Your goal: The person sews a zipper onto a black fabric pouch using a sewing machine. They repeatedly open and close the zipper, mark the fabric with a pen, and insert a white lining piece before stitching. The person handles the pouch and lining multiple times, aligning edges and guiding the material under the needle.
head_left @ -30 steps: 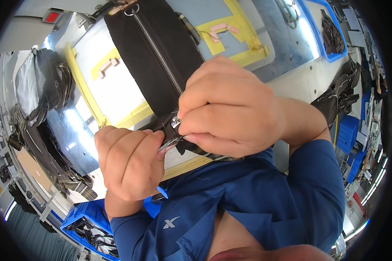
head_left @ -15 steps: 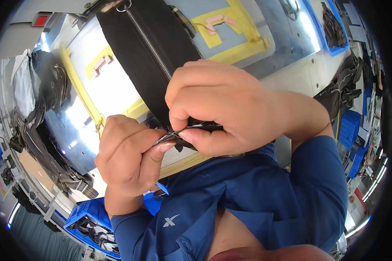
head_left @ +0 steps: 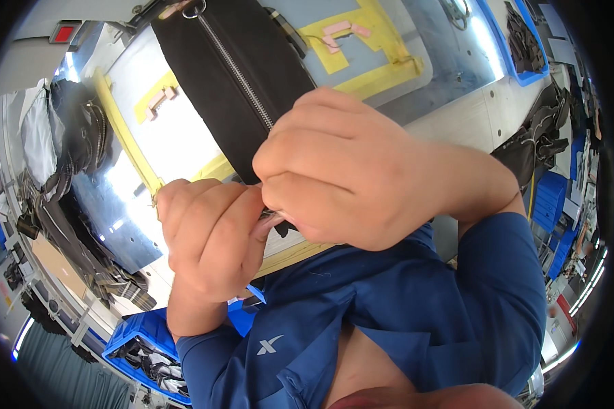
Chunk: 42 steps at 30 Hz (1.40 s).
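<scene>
Our right hand [head_left: 351, 180] pinches shut on the near end of the black zippered pouch [head_left: 242, 71], left hand [head_left: 208, 238] curled tight against it, fingertips meeting. The pouch stretches away over the shiny table [head_left: 457, 75] with yellow tape [head_left: 368, 48].

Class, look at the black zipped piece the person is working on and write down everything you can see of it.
The black zipped piece is a long, flat strip of dark, matte fabric with a silver metal zipper running down its middle, closed along the visible length. A metal ring sits at its far end. It lies slanted across the shiny worktable marked with yellow tape, its near end lifted toward the person. There the left hand and right hand pinch it together, hiding that end.
</scene>
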Available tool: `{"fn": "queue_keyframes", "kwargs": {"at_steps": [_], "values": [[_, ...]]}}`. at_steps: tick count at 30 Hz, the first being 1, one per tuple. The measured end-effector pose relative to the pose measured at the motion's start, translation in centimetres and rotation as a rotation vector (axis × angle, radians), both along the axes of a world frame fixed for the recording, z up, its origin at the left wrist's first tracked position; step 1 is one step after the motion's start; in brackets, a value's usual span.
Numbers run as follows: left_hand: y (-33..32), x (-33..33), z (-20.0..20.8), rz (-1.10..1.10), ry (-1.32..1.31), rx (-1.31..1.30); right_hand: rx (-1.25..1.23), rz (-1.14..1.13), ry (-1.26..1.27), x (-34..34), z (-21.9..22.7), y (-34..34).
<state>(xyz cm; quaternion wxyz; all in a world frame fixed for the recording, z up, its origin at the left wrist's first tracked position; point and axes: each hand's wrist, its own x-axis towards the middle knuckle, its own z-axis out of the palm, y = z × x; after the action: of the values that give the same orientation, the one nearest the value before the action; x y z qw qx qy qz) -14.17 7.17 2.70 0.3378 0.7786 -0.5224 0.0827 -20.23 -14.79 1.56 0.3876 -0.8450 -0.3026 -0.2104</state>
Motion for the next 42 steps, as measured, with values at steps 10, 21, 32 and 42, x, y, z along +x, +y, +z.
{"fn": "queue_keyframes", "kwargs": {"at_steps": [10,21,32,42], "values": [[1.8,0.8,-1.6,0.185,0.346,-0.451,0.670,0.100,0.449,0.1,1.0,-1.7],[2.3,1.2,-2.0,0.077,0.161,-0.367,0.905,0.141,0.783,-0.8,1.9,-1.4],[3.0,1.6,-2.1,0.082,0.020,-0.303,0.657,0.009,0.712,-0.7,2.0,-1.0],[2.3,1.8,-3.2,0.079,0.089,-0.396,1.107,0.437,1.144,-0.6,1.0,-1.4]]}}
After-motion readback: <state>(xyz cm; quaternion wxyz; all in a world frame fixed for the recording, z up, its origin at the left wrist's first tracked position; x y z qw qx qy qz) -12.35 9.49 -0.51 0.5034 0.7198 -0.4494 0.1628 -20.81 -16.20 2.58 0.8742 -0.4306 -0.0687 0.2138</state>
